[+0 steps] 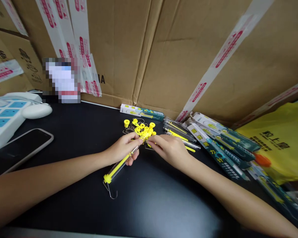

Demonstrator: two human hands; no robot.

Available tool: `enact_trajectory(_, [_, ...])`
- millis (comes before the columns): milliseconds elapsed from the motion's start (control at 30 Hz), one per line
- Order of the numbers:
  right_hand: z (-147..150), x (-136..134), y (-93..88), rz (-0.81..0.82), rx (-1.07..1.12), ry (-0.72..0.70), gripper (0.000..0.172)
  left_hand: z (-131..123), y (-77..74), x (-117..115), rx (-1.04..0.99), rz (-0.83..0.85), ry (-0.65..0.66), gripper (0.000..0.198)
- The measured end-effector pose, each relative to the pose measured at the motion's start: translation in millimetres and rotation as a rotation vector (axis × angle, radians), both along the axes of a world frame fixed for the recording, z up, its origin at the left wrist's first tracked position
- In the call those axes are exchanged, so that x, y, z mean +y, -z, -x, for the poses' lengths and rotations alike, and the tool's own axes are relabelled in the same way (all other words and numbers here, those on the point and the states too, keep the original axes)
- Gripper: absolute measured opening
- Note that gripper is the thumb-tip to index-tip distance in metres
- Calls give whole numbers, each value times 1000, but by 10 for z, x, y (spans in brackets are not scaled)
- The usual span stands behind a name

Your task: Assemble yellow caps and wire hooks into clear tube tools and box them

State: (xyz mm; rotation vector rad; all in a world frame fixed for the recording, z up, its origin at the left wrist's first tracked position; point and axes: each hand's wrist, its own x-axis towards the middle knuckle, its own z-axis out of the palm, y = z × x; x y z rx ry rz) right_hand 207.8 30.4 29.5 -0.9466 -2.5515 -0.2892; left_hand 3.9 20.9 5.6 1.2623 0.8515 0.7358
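The step in hand looks like close work at the far end of a clear tube (120, 165), which slants over the black table (151, 205) from near left up to the middle of the scene. The left hand (126, 149) has its thumb and fingers wrapped around the tube's upper part. The right hand (172, 150) is drawn into a narrow pinch just right of that far end (whether it grips some small piece, I cannot tell). Judging by this, the next move calls for a steady left hold and a light, precise right fingertip touch.

The tube is smooth, see-through and slim, with a yellow strip along its inside. Its near end has a chunky yellow cap (107, 178), from which a thin, shiny metal hook (113, 198) hangs.

Just beyond the hands lies a heap of small yellow plastic caps (137, 129), some shaped like flanged spools, with thin wire pieces among them. To the right are flat yellow strips (177, 135) and glossy printed boxes (213, 148); farther right, a crinkled yellow bag (275, 145). On the far side stands matt brown cardboard (201, 39), creased and crossed by shiny tape.
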Motion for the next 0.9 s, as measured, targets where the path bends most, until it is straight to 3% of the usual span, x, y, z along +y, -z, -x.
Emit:
enact_trajectory(267, [43, 24, 37, 163, 133, 48, 7, 7, -23, 10, 80, 55, 36, 22])
enact_trajectory(400, [32, 25, -64, 427, 115, 94, 10, 13, -29, 4, 81, 50, 23, 19])
enact_trajectory(533, [-43, 37, -172, 656, 89, -6, 18, 16, -30, 4, 70, 63, 4, 18])
enact_trajectory(733, [-115, 97, -268, 1294, 286, -100, 23, 5, -28, 9, 78, 56, 6, 20])
enact_trajectory(800, [-103, 125, -267, 1327, 414, -107, 29, 4, -27, 9, 83, 65, 4, 20])
enact_trajectory(900, [-55, 132, -239, 1145, 648, -91, 32, 6, -27, 10, 92, 75, 10, 23])
